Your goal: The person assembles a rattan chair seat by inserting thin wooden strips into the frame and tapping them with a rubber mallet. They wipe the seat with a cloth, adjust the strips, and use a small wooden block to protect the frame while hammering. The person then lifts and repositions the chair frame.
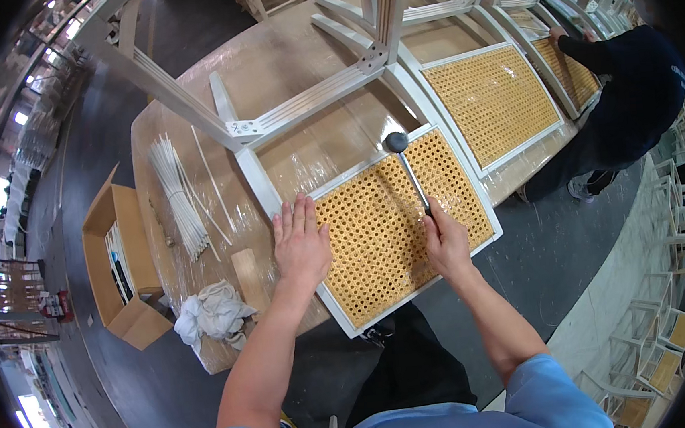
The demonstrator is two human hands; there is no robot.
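A white chair frame (314, 108) lies on its back on the table, its woven cane panel (395, 218) nearest me. My left hand (303, 243) rests flat, fingers stretched out, across the panel's left border. In my right hand (446, 242) is a mallet (410, 168) with a dark round head and a shiny shaft; my fingers wrap its dark grip. The mallet head is over the panel's far edge; I cannot tell whether it touches.
Left on the plastic-covered table (191, 282) lie a bundle of thin white strips (176, 199), a wood block (248, 279) and a white rag (212, 314). An open cardboard box (139, 238) stands beside it. Further right are more cane-backed chairs (494, 97) and a person in dark clothes (639, 94).
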